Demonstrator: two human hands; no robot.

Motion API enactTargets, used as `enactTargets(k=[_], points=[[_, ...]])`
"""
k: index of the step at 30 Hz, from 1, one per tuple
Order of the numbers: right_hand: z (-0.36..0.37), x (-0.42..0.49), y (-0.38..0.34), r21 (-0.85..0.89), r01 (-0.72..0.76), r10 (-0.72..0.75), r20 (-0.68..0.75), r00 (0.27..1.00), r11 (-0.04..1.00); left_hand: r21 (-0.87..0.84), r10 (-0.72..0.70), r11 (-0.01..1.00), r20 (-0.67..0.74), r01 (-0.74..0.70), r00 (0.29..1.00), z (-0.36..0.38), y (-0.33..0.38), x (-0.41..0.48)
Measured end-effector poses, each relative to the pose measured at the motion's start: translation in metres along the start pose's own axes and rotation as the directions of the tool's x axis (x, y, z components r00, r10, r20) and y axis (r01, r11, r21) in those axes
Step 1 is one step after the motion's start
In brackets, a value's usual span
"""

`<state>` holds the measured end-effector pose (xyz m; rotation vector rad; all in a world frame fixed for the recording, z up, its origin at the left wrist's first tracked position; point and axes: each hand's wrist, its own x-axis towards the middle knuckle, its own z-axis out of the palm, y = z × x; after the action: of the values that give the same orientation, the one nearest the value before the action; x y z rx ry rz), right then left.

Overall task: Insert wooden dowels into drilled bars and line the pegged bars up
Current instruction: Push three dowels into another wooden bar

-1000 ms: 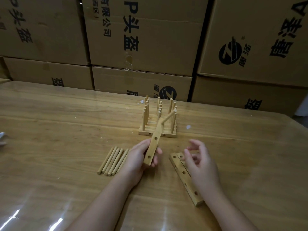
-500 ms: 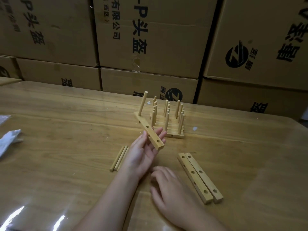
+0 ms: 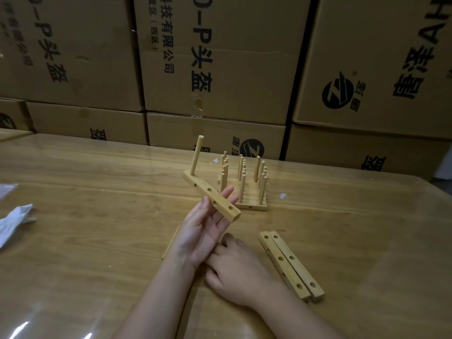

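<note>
farther back, pegged bars [image 3: 247, 194] stand lined up. your left hand [image 3: 198, 231] pinches a bar [image 3: 203, 189] with one dowel [image 3: 196, 155]; what your right hand [image 3: 239, 272] holds, i cannot tell. two bare bars [image 3: 291, 265] wait.

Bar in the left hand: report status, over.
Left hand holds bar, one dowel seated at far end. Right hand low by left wrist, fingertips hidden. Pegged bars behind, clear of it.

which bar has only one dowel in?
The bar in the left hand: one dowel at its far end. The two table bars have none; the back bars hold several.
</note>
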<state>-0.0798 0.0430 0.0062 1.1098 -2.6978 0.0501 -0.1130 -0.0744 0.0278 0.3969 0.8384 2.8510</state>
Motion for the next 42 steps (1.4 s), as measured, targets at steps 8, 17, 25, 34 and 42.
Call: enactTargets(k=[8,17,25,34,42], points=[[-0.011,-0.025,0.012,0.019,-0.058,0.06,-0.136,0.989,0.998,-0.007,-0.02,1.0,-0.031,0.019,0.999,-0.005,-0.001,0.002],[-0.005,-0.051,0.019,0.179,-0.032,0.047,-0.081,0.996,0.983,0.044,-0.082,0.996,-0.044,0.084,0.996,-0.004,-0.013,0.003],[-0.017,-0.064,0.037,-0.06,-0.056,0.046,-0.162,0.986,0.997,0.016,-0.119,0.993,-0.054,0.12,0.991,-0.008,-0.019,0.008],[-0.015,-0.063,0.041,-0.056,0.002,-0.014,-0.206,0.978,0.998,0.088,-0.166,0.982,-0.049,0.17,0.985,-0.005,-0.025,0.008],[-0.018,-0.064,0.054,0.731,-0.211,0.646,-0.383,0.66,0.649,0.065,-0.164,0.982,-0.145,0.175,0.976,-0.006,-0.028,0.009]])
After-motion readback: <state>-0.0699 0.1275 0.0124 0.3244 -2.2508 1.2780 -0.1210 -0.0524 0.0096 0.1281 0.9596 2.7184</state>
